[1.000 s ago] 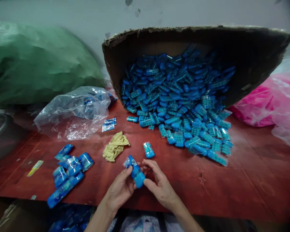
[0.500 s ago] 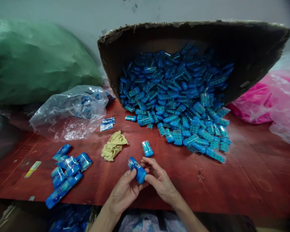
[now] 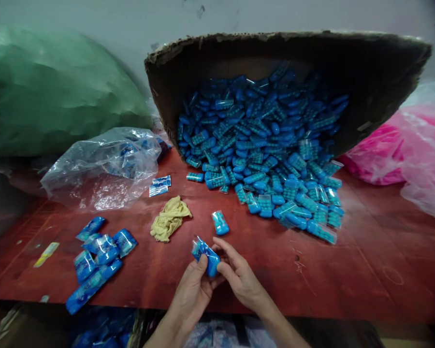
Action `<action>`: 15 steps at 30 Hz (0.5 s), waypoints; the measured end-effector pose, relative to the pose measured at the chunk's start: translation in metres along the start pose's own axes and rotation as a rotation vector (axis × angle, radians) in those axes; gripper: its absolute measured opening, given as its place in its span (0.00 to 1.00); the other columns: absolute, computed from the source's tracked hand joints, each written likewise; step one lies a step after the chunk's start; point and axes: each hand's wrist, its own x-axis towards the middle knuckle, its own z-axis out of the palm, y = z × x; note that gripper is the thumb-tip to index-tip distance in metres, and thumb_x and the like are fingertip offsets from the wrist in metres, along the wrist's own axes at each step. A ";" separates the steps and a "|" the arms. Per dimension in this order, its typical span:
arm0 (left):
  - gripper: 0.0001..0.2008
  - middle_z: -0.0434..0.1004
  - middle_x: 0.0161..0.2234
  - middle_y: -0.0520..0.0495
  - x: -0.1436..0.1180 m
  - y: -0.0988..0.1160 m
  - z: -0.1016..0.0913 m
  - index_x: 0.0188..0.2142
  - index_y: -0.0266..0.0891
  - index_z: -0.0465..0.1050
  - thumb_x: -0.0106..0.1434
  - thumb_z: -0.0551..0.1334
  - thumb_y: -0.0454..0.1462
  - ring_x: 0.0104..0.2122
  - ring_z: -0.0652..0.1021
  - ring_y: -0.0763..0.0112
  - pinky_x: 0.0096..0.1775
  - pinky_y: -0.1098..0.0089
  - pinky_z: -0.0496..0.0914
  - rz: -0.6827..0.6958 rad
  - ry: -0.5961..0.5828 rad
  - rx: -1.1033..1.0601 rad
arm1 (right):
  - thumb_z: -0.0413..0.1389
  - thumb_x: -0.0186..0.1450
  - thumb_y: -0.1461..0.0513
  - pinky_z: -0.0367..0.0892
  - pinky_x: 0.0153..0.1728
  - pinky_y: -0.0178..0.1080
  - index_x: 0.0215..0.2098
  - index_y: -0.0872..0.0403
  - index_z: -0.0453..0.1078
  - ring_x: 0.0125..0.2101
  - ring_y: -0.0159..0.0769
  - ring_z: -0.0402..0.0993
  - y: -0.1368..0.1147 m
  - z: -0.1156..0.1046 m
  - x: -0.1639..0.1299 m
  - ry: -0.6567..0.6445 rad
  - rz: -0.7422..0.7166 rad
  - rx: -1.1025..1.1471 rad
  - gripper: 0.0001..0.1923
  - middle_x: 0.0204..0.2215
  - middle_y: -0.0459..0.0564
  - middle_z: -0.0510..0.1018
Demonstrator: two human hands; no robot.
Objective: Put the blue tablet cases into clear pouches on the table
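Low over the table's front edge, my two hands hold a small blue plastic container with a printed blue sleeve around it and a clear end. My left hand is closed on it, thumb lying on its near face. The thumb and fingers of my right hand grip its right-hand end. Just beyond lies a container without a sleeve, clear with turquoise beads and a blue end. To the left, several containers in printed blue wrappers lie in a loose pile.
A tipped cardboard box spills many bead-filled containers onto the red table. Flat printed sleeves, a yellow cloth, a clear bag and a yellow strip lie leftward. Pink bags stand right, a green sack left.
The held container has turned slightly in my fingers, so more of its clear end and turquoise beads shows. Both hands stay in nearly the same place, and the view has shifted a little.
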 end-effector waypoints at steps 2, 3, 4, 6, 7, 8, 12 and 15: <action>0.09 0.79 0.32 0.47 0.000 -0.003 0.001 0.36 0.36 0.73 0.56 0.59 0.37 0.31 0.77 0.71 0.38 0.66 0.72 0.024 0.039 0.007 | 0.47 0.62 0.66 0.62 0.47 0.37 0.56 0.46 0.56 0.44 0.34 0.67 0.007 0.004 -0.001 0.055 -0.058 -0.100 0.23 0.46 0.48 0.68; 0.08 0.79 0.32 0.47 0.000 -0.004 0.001 0.35 0.36 0.73 0.56 0.59 0.37 0.31 0.77 0.71 0.37 0.67 0.72 0.033 0.055 0.006 | 0.47 0.63 0.65 0.62 0.48 0.38 0.56 0.47 0.56 0.46 0.35 0.66 0.011 0.007 -0.001 0.083 -0.085 -0.142 0.23 0.46 0.49 0.68; 0.08 0.79 0.32 0.47 0.001 -0.005 0.000 0.34 0.36 0.73 0.56 0.59 0.36 0.31 0.77 0.71 0.37 0.68 0.72 0.041 0.069 0.002 | 0.47 0.63 0.64 0.61 0.48 0.38 0.56 0.47 0.56 0.47 0.36 0.65 0.015 0.009 -0.001 0.111 -0.107 -0.176 0.23 0.47 0.49 0.68; 0.07 0.79 0.31 0.47 0.002 -0.007 -0.001 0.32 0.36 0.73 0.56 0.60 0.36 0.30 0.77 0.72 0.37 0.69 0.72 0.051 0.091 -0.012 | 0.48 0.63 0.63 0.59 0.50 0.40 0.56 0.48 0.56 0.49 0.38 0.63 0.022 0.015 -0.001 0.168 -0.129 -0.217 0.23 0.48 0.51 0.67; 0.07 0.79 0.31 0.47 0.002 -0.007 -0.001 0.33 0.36 0.73 0.56 0.60 0.36 0.30 0.77 0.72 0.37 0.70 0.72 0.052 0.094 -0.019 | 0.48 0.62 0.63 0.59 0.50 0.41 0.56 0.48 0.56 0.49 0.39 0.63 0.025 0.018 -0.001 0.198 -0.128 -0.219 0.23 0.49 0.51 0.67; 0.07 0.79 0.31 0.47 0.003 -0.007 -0.001 0.33 0.35 0.73 0.56 0.60 0.36 0.30 0.77 0.71 0.37 0.70 0.72 0.049 0.095 -0.025 | 0.49 0.62 0.63 0.60 0.49 0.41 0.56 0.49 0.57 0.48 0.39 0.64 0.026 0.021 -0.001 0.223 -0.116 -0.206 0.23 0.48 0.51 0.68; 0.09 0.79 0.30 0.45 0.003 -0.006 0.001 0.35 0.34 0.73 0.57 0.58 0.36 0.31 0.78 0.69 0.37 0.68 0.72 0.041 0.135 -0.043 | 0.50 0.60 0.64 0.63 0.44 0.37 0.53 0.51 0.60 0.41 0.35 0.68 0.022 0.030 0.002 0.296 0.017 -0.067 0.22 0.42 0.49 0.71; 0.08 0.79 0.30 0.45 0.002 -0.004 0.003 0.35 0.34 0.73 0.58 0.57 0.35 0.32 0.78 0.68 0.36 0.68 0.72 0.055 0.175 -0.040 | 0.50 0.58 0.65 0.62 0.45 0.36 0.50 0.51 0.63 0.41 0.34 0.68 0.015 0.035 0.005 0.330 0.094 0.032 0.20 0.40 0.47 0.71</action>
